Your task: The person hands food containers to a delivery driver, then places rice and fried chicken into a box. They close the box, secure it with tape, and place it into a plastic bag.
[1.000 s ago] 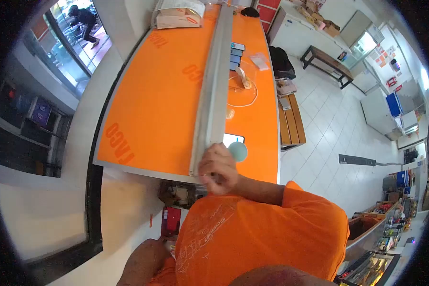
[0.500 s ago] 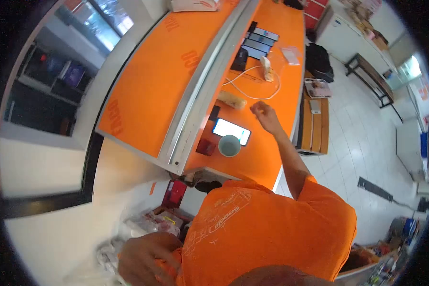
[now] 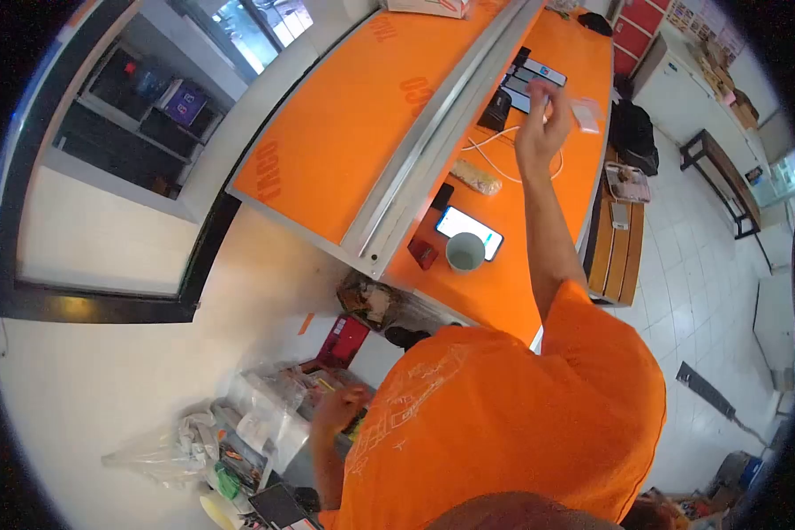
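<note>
White cable (image 3: 503,132), seen in the head view, lies in a loose loop on the orange surface (image 3: 327,150), between one and two o'clock from the centre of the frame. The right hand (image 3: 543,132) is raised over the loop in the same direction, its wrist and forearm hiding part of the cable. Its fingers are bent and partly spread; whether they grasp anything cannot be told. A row of phones (image 3: 543,71) lies just beyond this hand at twelve o'clock, partly covered by the fingertips. A black box (image 3: 495,111) lies at ten o'clock from the hand, and a clear packet (image 3: 586,115) near it at about two.

The left hand (image 3: 340,409), at seven o'clock in the frame, is near a heap of plastic bags (image 3: 269,411). Its fingers appear curled, but blur and clutter leave it impossible to tell whether they hold anything. A red case (image 3: 343,342) is at twelve o'clock from this hand.

Near three o'clock in the frame, a pale green cup (image 3: 465,254) overlaps the lower edge of a lit phone (image 3: 474,226). From the cup, a small red box (image 3: 422,254) lies at nine o'clock and a wrapped yellowish packet (image 3: 475,177) at twelve. A metal rail (image 3: 450,132) runs diagonally along the surface toward one o'clock.
</note>
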Tool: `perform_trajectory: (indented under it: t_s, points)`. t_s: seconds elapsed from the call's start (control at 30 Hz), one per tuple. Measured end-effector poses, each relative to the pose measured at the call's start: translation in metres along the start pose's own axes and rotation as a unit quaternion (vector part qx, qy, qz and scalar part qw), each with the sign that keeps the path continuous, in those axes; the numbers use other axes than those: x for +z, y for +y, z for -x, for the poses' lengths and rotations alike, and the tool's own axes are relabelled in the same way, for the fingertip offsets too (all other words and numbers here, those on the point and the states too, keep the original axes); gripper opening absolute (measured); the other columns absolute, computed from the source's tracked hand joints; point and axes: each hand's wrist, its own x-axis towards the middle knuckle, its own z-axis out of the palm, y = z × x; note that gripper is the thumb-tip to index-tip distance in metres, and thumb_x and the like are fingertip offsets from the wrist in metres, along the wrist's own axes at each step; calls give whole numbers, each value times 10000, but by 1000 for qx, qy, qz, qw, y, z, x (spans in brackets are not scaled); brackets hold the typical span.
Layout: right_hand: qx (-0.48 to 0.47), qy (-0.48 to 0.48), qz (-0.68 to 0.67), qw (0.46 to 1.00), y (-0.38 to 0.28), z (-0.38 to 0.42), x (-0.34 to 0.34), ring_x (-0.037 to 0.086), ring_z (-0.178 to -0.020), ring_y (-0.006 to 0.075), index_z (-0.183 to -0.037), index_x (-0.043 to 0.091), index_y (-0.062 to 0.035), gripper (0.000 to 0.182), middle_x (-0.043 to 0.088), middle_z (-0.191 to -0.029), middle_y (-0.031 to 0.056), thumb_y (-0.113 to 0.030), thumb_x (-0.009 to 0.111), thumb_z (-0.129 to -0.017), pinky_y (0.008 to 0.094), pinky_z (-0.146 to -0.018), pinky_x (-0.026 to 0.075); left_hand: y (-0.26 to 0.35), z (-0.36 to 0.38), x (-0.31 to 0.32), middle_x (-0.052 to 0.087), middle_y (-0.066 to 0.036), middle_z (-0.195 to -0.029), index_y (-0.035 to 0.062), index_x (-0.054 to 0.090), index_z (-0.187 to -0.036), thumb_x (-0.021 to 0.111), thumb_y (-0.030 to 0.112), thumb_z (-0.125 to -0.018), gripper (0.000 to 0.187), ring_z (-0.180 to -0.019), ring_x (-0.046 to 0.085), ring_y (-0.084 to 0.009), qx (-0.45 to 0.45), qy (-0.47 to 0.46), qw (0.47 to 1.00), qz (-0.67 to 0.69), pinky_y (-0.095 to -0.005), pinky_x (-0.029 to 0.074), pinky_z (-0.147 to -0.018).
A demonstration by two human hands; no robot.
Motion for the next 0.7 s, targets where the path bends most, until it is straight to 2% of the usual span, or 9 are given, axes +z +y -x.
perform_trajectory:
  t_s: [0.1, 0.2, 0.27, 0.3, 0.33, 0.43, 0.53, 0.6, 0.7]
  points:
    - [-129, 60, 16, 990, -27, -43, 2, 585, -783, 176, -898, 628, 12, 117, 625, -806, 63, -79, 555, -913, 260, -748, 434, -22, 25, 12, 692, -83, -1090, 62, 625, -1226, 595, 186, -920, 332, -962, 652, -214, -19, 23, 994, 102, -351, 472, -875]
    - [6, 86, -70, 994, -13, -53, -6, 535, -753, 114, -961, 585, -14, 100, 567, -816, 31, -69, 503, -946, 255, -667, 433, -36, 33, 16, 684, -78, -1093, 62, 621, -1229, 594, 193, -922, 335, -967, 646, -208, -41, 55, 984, 162, -351, 471, -878]
    - [135, 123, -198, 963, 10, -52, -12, 565, -746, 154, -880, 627, -52, 96, 608, -763, 48, -101, 547, -896, 295, -662, 411, -48, 30, 26, 679, -74, -1095, 63, 619, -1230, 594, 198, -923, 336, -969, 641, -205, -59, 75, 976, 194, -351, 471, -880]
    - [192, 139, -266, 934, 19, -51, -15, 581, -743, 174, -840, 649, -71, 98, 629, -736, 57, -117, 568, -871, 314, -659, 401, -53, 26, 32, 677, -73, -1096, 63, 618, -1231, 594, 200, -924, 337, -971, 639, -203, -69, 84, 972, 210, -351, 471, -881]
    - [338, 139, -292, 884, 27, -47, -20, 547, -704, 161, -866, 629, -87, 106, 577, -695, 20, -147, 542, -865, 305, -631, 377, -58, 23, 37, 674, -71, -1097, 63, 617, -1231, 594, 202, -924, 338, -972, 637, -202, -77, 91, 966, 228, -350, 471, -882]
    - [515, 130, -447, 720, 39, -25, -25, 490, -644, 159, -891, 603, -92, 127, 504, -644, 1, -203, 548, -862, 311, -613, 364, -69, 11, 48, 666, -66, -1100, 64, 613, -1233, 593, 210, -926, 341, -977, 630, -197, -102, 101, 952, 272, -350, 470, -885]
    - [569, 120, -457, 674, 42, -2, -23, 439, -606, 158, -881, 583, -108, 108, 443, -620, -12, -207, 544, -861, 313, -600, 351, -79, -1, 59, 659, -61, -1104, 64, 609, -1236, 593, 217, -928, 343, -981, 623, -192, -121, 102, 937, 310, -350, 469, -888]
    - [563, 66, -465, 680, 45, 9, -14, 442, -628, 140, -840, 569, -125, 97, 432, -602, -17, -217, 574, -868, 334, -631, 349, -87, -9, 68, 654, -58, -1106, 65, 607, -1237, 592, 221, -930, 345, -984, 619, -188, -132, 99, 926, 339, -350, 469, -889]
    - [518, -51, -445, 729, 13, 1, 6, 380, -537, 124, -808, 571, -131, 145, 381, -550, -17, -254, 569, -884, 284, -544, 305, -105, -21, 85, 646, -53, -1109, 66, 603, -1239, 592, 228, -932, 348, -988, 612, -183, -150, 79, 902, 397, -350, 468, -892]
